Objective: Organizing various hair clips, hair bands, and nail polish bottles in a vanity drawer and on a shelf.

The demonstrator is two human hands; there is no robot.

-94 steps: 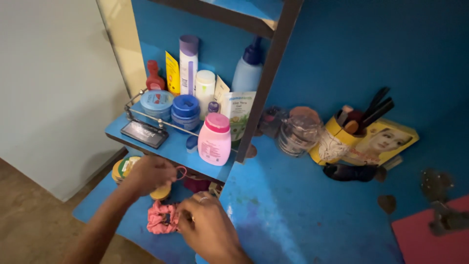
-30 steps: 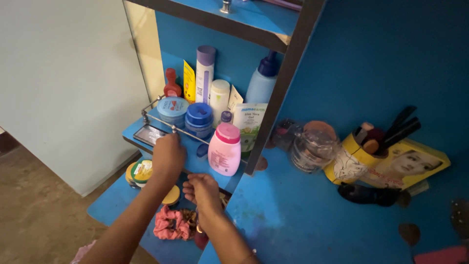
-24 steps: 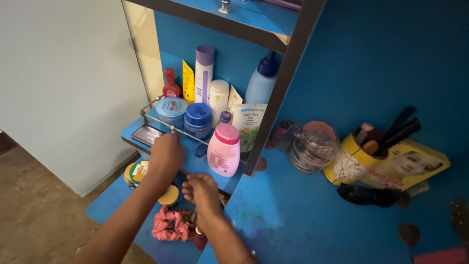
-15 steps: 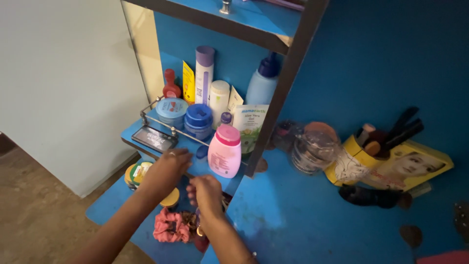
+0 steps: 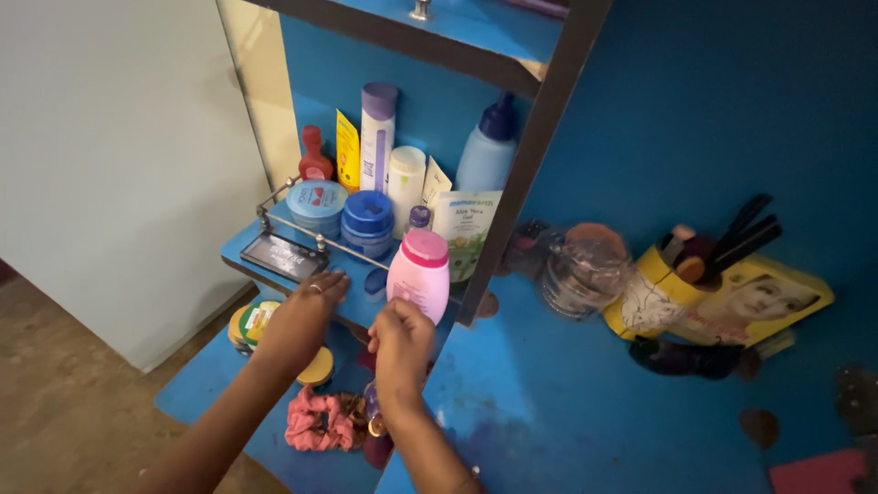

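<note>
Pink plastic powder bottle point(image 5: 418, 274) stands upright at the near edge of the blue shelf point(image 5: 274, 240), just left of the dark upright post point(image 5: 530, 155). Right hand point(image 5: 400, 340) is raised to the bottle's lower front, fingers curled and at or just short of its wall (contact not resolved, so whether it is grasping cannot be told). Left hand point(image 5: 306, 311) lies with fingers loosely spread over the shelf's near lip, holding nothing visible, just near of the flat black case point(image 5: 282, 255). Judgement: bottle likely light, rigid, smooth-walled and somewhat slippery, not fragile; best taken around the mid-body, below the darker pink cap. Pink scrunchie point(image 5: 315, 421) lies on the lower ledge, near side. Round blue jars point(image 5: 368, 216) stand behind the bottle.
</note>
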